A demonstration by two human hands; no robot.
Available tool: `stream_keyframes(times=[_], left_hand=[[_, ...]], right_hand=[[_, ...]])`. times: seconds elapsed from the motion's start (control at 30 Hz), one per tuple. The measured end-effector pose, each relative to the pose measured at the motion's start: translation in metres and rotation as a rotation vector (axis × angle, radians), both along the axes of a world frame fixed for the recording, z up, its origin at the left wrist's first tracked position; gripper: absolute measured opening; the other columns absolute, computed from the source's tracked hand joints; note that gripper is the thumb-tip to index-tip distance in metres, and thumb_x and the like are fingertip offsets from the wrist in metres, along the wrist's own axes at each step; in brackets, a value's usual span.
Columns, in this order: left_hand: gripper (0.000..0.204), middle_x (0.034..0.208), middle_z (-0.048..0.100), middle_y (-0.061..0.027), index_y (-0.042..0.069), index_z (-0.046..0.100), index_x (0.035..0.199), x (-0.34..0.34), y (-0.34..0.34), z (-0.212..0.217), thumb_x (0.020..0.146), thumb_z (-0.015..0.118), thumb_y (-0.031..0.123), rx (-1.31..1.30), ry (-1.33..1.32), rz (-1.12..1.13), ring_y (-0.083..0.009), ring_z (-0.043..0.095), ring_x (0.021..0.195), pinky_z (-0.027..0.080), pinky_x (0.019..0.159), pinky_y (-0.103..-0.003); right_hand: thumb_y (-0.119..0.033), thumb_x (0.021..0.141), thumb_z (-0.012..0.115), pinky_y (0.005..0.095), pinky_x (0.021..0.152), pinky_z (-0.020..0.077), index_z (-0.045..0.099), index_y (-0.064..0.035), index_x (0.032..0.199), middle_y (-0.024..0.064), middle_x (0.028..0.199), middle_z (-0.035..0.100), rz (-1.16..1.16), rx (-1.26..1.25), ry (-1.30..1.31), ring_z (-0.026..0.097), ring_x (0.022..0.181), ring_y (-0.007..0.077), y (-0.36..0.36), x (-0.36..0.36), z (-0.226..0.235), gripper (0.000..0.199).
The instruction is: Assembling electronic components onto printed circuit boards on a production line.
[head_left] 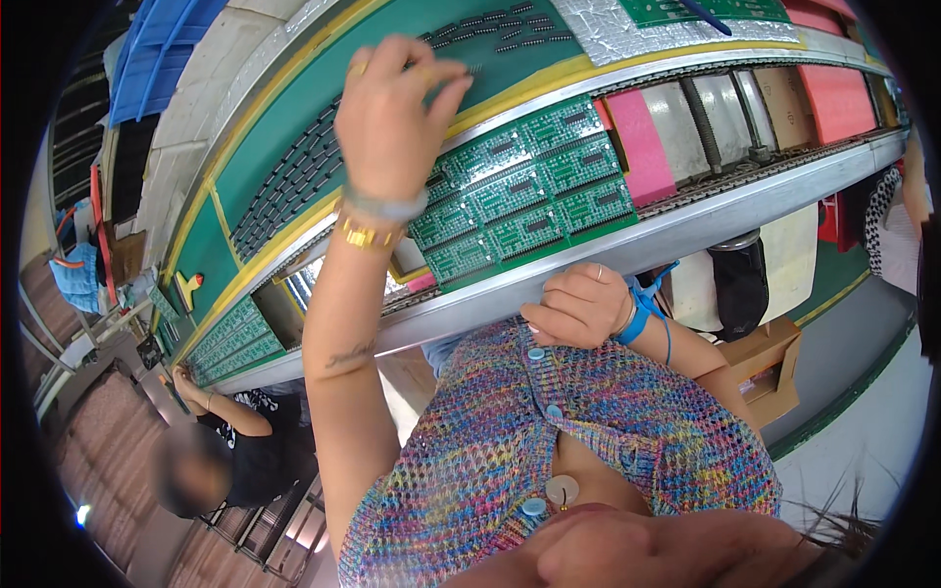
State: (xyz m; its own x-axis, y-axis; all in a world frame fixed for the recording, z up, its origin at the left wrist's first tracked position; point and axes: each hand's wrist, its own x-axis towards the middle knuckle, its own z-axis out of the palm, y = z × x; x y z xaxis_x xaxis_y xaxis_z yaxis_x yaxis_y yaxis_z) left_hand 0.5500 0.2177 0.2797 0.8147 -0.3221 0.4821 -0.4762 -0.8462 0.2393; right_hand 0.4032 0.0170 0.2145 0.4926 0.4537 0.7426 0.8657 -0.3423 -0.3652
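Observation:
My left hand [392, 108] reaches far over the conveyor to a green mat [294, 108] lined with rows of small black components [294, 181]. Its fingers are bunched together at the end of one row, and whether a part sits between them is hidden. It wears a bracelet and a gold band at the wrist. A green panel of several small circuit boards [529, 186] lies on the conveyor just below that hand. My right hand [578, 304], with a ring and a blue wrist strap, rests loosely curled on the metal rail [686, 230], holding nothing.
A second green board panel [230, 338] lies further left, where another person [225, 451] in black works with a hand [181, 377] at the rail. Pink foam pads [642, 147] and a silver foil mat [627, 29] lie right. A cardboard box [774, 363] stands on the floor.

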Motion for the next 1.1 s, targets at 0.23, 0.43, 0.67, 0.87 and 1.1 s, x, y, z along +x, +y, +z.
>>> stream_keyframes(times=[0.23, 0.43, 0.67, 0.87, 1.1], left_hand=[[0.019, 0.08, 0.057, -0.0005, 0.012, 0.072, 0.08, -0.106, 0.024, 0.0, 0.063, 0.081, 0.008, -0.031, 0.27, 0.103, -0.0202, 0.051, 0.074, 0.044, 0.062, -0.032], [0.017, 0.08, 0.057, -0.0006, 0.012, 0.072, 0.08, -0.116, 0.028, -0.013, 0.065, 0.08, 0.008, -0.017, 0.239, 0.118, -0.0205, 0.052, 0.076, 0.045, 0.062, -0.032], [0.017, 0.08, 0.057, -0.0008, 0.011, 0.072, 0.079, -0.117, 0.027, -0.014, 0.064, 0.079, 0.007, 0.007, 0.244, 0.113, -0.0209, 0.053, 0.077, 0.045, 0.064, -0.033], [0.017, 0.081, 0.057, -0.0008, 0.011, 0.071, 0.079, -0.116, 0.026, -0.014, 0.064, 0.079, 0.007, 0.022, 0.233, 0.126, -0.0214, 0.053, 0.077, 0.045, 0.063, -0.033], [0.017, 0.081, 0.056, -0.0007, 0.01, 0.071, 0.08, -0.118, 0.028, -0.014, 0.065, 0.078, 0.007, 0.032, 0.234, 0.099, -0.0213, 0.052, 0.076, 0.045, 0.062, -0.033]], right_hand=[[-0.025, 0.077, 0.065, 0.0244, 0.062, 0.0404, 0.066, -0.0123, 0.086, -0.0038, 0.068, 0.051, 0.005, -0.023, 0.006, 0.055, 0.065, 0.0124, 0.002, 0.0, 0.001, 0.016], [-0.026, 0.078, 0.063, 0.0241, 0.062, 0.0399, 0.067, -0.0128, 0.086, -0.0038, 0.068, 0.051, 0.002, -0.03, 0.011, 0.055, 0.065, 0.012, 0.002, 0.001, 0.002, 0.016], [-0.026, 0.077, 0.064, 0.0239, 0.063, 0.0399, 0.067, -0.0125, 0.088, -0.0039, 0.068, 0.051, 0.003, -0.028, 0.01, 0.056, 0.066, 0.0122, 0.002, -0.001, 0.0, 0.018], [-0.026, 0.078, 0.064, 0.0246, 0.064, 0.0404, 0.067, -0.0123, 0.088, -0.0035, 0.068, 0.051, 0.012, -0.021, 0.009, 0.055, 0.067, 0.0123, 0.001, -0.001, 0.0, 0.017], [-0.027, 0.079, 0.064, 0.0246, 0.063, 0.0403, 0.067, -0.0121, 0.088, -0.0033, 0.069, 0.051, 0.02, -0.022, 0.012, 0.055, 0.066, 0.0125, 0.001, 0.0, 0.001, 0.018]])
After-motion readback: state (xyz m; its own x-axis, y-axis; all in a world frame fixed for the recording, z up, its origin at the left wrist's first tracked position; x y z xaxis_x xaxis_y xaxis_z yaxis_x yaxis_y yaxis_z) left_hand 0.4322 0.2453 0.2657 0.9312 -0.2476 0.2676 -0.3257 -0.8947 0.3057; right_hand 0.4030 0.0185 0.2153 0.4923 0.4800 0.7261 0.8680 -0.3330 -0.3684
